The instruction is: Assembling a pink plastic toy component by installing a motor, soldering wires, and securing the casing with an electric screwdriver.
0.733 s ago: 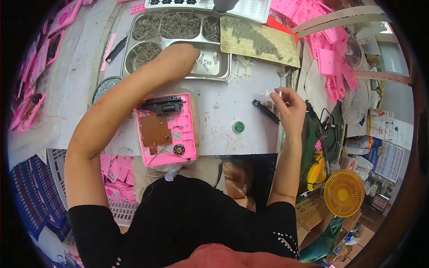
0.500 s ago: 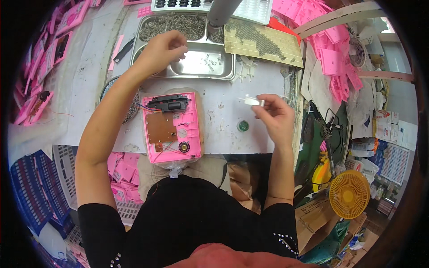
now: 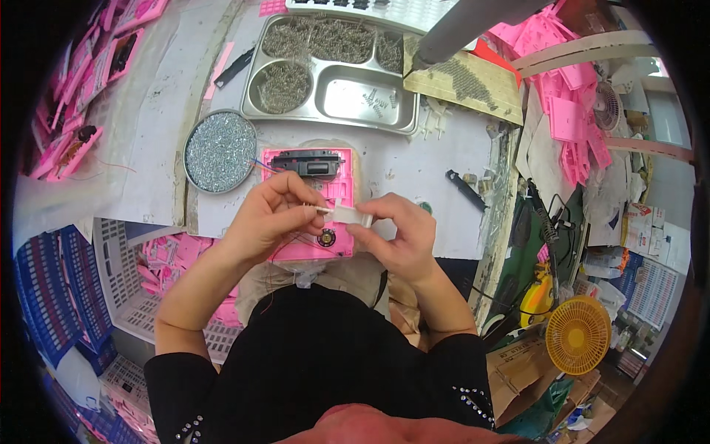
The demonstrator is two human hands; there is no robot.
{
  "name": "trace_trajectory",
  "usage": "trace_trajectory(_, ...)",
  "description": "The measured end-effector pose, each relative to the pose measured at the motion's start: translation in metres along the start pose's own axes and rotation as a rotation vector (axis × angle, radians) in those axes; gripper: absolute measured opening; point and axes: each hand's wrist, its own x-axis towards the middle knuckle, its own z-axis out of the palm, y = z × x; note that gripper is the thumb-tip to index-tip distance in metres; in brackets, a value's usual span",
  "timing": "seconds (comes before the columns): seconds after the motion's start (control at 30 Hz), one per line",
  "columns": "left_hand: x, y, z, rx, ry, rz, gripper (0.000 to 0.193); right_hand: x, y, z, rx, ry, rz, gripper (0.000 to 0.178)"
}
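Over the pink plastic housing (image 3: 342, 249), my two hands meet at a small white plastic part (image 3: 350, 215). My right hand (image 3: 403, 233) pinches its right end between thumb and fingers. At its left end, my left hand (image 3: 281, 218) is closed in a pinch; whatever sits at those fingertips is too small to make out. The housing lies on a wrapped pad and holds a black mechanism (image 3: 307, 163) along its far edge, a small round speaker (image 3: 326, 237) and thin wires. My left hand hides much of its left side.
A steel compartment tray (image 3: 325, 122) with many small springs stands behind. To the left sits a round dish (image 3: 220, 152) of small metal screws. A black strip (image 3: 466, 190) lies right. A grey pole (image 3: 451, 33) crosses the tray's far right. Pink parts (image 3: 569, 111) pile up beyond.
My left hand has come back from the steel tray, and my right hand has brought the white part leftward. Both now meet over the pink housing. The whole view has shifted slightly.
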Motion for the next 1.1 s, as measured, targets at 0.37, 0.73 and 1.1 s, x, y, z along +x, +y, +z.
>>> trace_trajectory(0.37,-0.053,-0.014,0.015,0.897,-0.128,0.157,0.025,-0.077,0.001,-0.007,0.541,-0.148,0.562,0.028)
trace_trajectory(0.73,0.024,-0.014,0.02,1.919,0.164,0.592,0.015,-0.061,0.02,-0.029,0.435,0.0,0.459,0.03)
trace_trajectory(1.1,0.036,-0.024,0.02,1.85,0.042,0.601,0.01,-0.069,0.022,-0.032,0.511,0.03,0.516,0.027)
